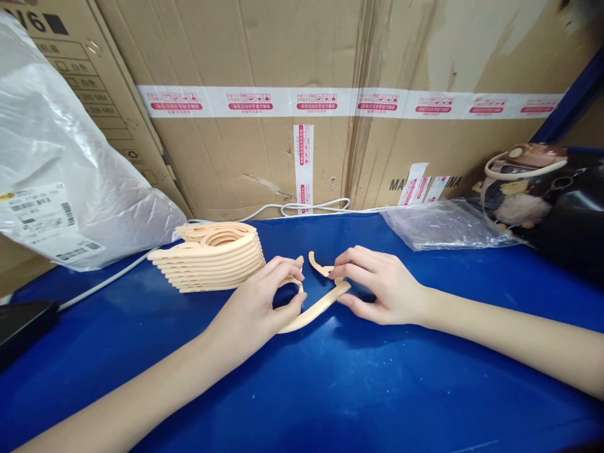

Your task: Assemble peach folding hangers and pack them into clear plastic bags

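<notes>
A beige plastic folding hanger (315, 311) is held between my two hands, just above the blue table. My left hand (258, 297) is closed on its left side, thumb and fingers pinching it. On the other end, my right hand (384, 284) pinches the piece between thumb and fingertips. A thin curved arm of the hanger sticks up between the hands, and my fingers hide part of its middle. Close behind my left hand stands a neat stack of several matching beige hangers (214, 267), lying flat on one another.
The blue table (358, 390) runs under both arms. Large cardboard boxes (236, 151) stand behind it. At left are a white plastic parcel (94, 170) and a black object (28, 327). A white cable (274, 207), a clear plastic bag (448, 223) and a bottle (516, 189) lie farther back.
</notes>
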Available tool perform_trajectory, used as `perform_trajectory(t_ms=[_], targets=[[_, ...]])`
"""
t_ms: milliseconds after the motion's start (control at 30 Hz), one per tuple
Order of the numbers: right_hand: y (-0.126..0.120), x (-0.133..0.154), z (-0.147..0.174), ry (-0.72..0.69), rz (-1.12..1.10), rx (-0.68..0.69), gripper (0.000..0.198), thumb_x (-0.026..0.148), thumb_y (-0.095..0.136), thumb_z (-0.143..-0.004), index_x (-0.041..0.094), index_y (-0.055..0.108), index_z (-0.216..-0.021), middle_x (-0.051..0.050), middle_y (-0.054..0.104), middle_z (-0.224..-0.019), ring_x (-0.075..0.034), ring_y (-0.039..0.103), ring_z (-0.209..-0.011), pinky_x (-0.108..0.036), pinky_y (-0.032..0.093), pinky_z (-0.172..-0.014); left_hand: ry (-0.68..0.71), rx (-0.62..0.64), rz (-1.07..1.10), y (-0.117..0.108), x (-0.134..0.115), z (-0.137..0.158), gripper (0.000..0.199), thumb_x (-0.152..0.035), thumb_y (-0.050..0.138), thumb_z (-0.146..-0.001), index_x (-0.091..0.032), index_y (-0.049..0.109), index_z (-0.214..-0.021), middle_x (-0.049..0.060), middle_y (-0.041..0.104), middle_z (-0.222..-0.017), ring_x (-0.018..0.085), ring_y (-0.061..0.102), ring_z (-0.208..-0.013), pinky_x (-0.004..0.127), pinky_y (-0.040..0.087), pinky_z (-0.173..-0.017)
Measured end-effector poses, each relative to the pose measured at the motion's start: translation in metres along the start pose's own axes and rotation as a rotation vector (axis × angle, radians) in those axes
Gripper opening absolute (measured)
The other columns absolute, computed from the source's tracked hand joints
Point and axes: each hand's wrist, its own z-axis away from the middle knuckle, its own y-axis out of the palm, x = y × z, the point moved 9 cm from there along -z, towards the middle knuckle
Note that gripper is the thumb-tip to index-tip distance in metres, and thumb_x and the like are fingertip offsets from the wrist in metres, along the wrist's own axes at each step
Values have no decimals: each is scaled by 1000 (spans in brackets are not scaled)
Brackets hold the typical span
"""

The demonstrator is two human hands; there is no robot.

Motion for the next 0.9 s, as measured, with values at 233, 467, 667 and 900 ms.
perform_trajectory(t_ms=[233,467,667,900], targets=[[17,2,-2,-23,81,168,43,56,50,-95,16,64,-89,-9,69,-91,-20,63,-76,-33,50,-68,5,43,-48,3,-4,1,10,-22,55,-94,-24,55,-104,4,61,-117,22,59,-117,37,47,-98],[18,20,3,-212,-7,187,30,42,51,-98,17,61,-84,-11,68,-96,-19,61,-80,-29,49,-65,11,63,-87,5,-7,1,11,-19,52,-95,-23,54,-106,5,61,-119,21,55,-127,34,46,-99],[21,6,-1,-57,-61,221,34,49,58,-93,16,59,-94,-15,70,-104,-23,65,-91,-37,54,-77,10,42,-114,3,-5,2,11,-21,52,-95,-23,53,-106,5,61,-119,22,58,-122,35,48,-97],[21,25,2,-38,-356,283,15,32,64,-91,18,59,-94,-10,70,-103,-20,64,-92,-34,53,-80,-20,55,-131,3,-3,2,12,-24,49,-95,-23,53,-106,7,63,-120,25,59,-123,40,50,-96]])
